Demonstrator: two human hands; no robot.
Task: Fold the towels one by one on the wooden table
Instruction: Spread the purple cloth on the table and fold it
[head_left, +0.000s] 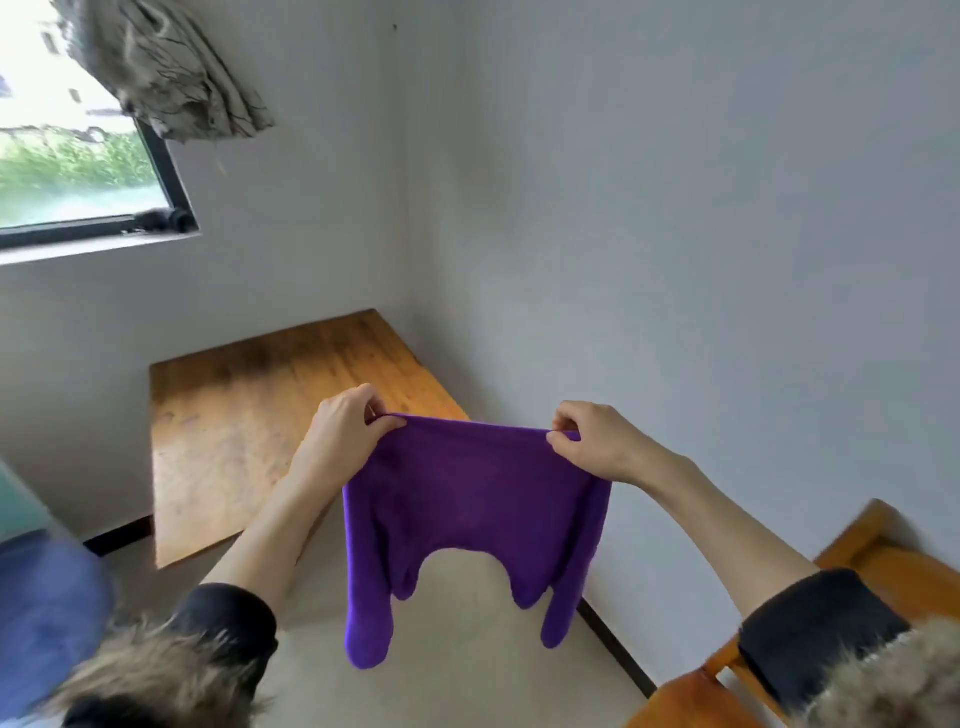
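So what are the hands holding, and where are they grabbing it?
A purple towel. The left hand and the right hand each pinch one end of its top edge, and the rest hangs down in the air.

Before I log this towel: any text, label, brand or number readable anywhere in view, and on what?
None readable.
purple towel, pinched by left hand and right hand: plain, no tag or print showing.
wooden table: bare wood grain, no markings.
Walls and window: no signs.
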